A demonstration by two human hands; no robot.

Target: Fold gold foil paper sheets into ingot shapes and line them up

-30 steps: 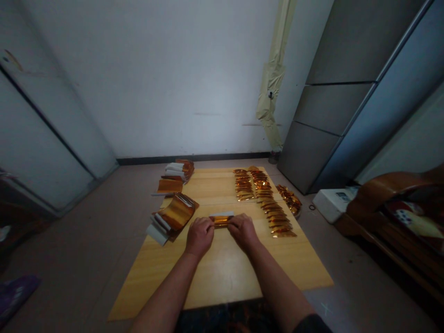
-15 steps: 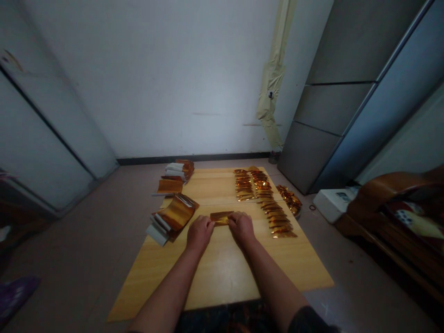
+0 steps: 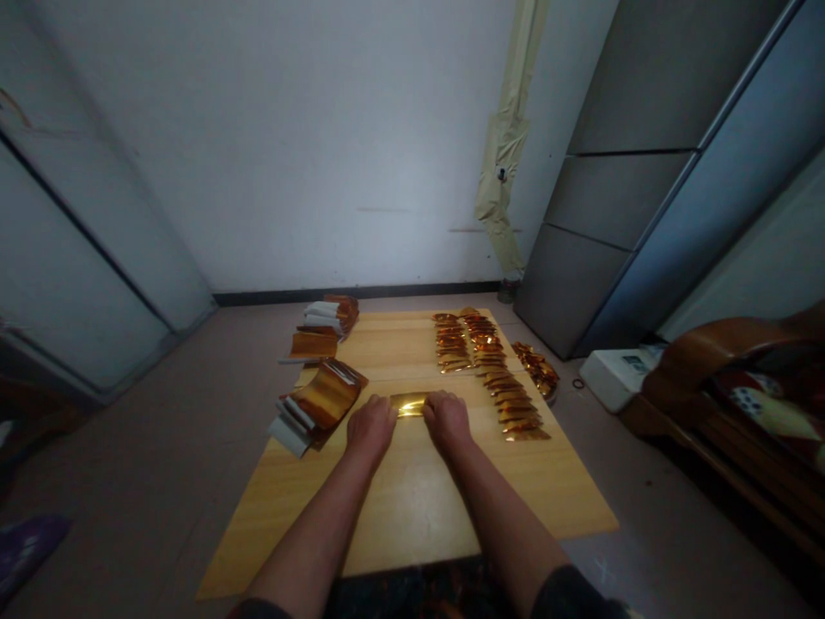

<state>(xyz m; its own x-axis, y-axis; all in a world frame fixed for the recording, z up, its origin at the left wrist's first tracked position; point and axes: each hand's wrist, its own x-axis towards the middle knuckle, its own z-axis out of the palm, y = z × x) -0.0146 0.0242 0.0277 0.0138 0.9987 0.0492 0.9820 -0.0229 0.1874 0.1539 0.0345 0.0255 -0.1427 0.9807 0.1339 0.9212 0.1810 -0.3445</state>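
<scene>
Between the hands [image 3: 370, 425] [image 3: 448, 421], seemingly gold foil [image 3: 408, 405]

Dim, flat light; the white wall [image 3: 290, 146] brightens at upper center, the gold foil strip [image 3: 408, 405] glints mid-frame, and the frame edges bow.

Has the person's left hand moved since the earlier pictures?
Yes, forward: the left hand has slid away from the person, coming closer to the foil stack beside it on the board.

Head-worn camera looks forward and down from above the left hand [image 3: 370, 425] and right hand [image 3: 448, 421], board [image 3: 412, 516] at 6 o'clock, wall [image 3: 277, 155] at 12 o'clock.
</scene>
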